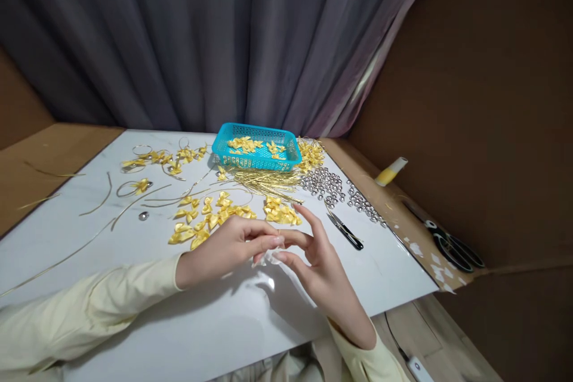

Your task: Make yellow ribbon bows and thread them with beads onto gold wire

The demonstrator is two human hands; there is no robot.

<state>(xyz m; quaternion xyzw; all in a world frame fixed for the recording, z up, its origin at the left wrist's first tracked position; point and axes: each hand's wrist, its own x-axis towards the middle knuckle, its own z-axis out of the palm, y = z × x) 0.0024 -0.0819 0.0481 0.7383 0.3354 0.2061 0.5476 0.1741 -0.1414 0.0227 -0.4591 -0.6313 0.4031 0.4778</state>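
My left hand (226,248) and my right hand (320,265) meet above the white table near its front. Between their fingertips is a small, crumpled white piece (268,258), perhaps tissue or paper, partly hidden by the fingers. Both hands are closed in a pinch on it, while the right index finger is raised. Just beyond the hands lie yellow satin bows (224,209), with another cluster of bows (282,212) behind the fingertips. To the right of my right hand rests a pointed tool with black handles (347,230).
A blue perforated basket (219,146) holds yellow bows at the back. Golden wires (268,182) and silver beads (329,185) lie before it. Bows on wire loops (163,157) are at left. Black-handled scissors (452,248) and a yellow-white tube (391,172) sit right.
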